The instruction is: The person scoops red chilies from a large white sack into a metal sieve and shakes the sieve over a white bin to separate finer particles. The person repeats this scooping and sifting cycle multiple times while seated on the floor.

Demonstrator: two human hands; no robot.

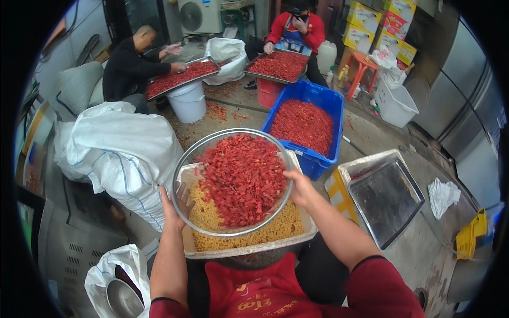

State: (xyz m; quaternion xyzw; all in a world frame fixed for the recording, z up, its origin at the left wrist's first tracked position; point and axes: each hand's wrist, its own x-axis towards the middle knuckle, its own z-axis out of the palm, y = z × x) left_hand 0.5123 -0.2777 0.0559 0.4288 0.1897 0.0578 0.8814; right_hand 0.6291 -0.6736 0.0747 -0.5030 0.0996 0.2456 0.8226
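Observation:
Between my two hands is a round metal mesh sieve [189,216], held by its rim over a white foam box [254,251]. Red dried chilli pieces [244,179] cover most of the mesh and look blurred by motion. My left hand [177,204] grips the left side of the rim, with the fingers showing through the mesh. On the right side, my right hand [299,187] has its thumb over the rim. Yellow chilli seeds [246,239] with a few red flakes lie in the foam box below. The fingers under the sieve on the right are hidden.
Beyond the sieve stands a blue plastic crate [336,131] of chopped chillies. A metal tray [385,202] rests on a foam box at right; full white woven sacks [123,147] stand left. Two people sit behind chilli-filled trays [183,84] [278,65]. An open sack [99,274] holds a metal bowl [124,298].

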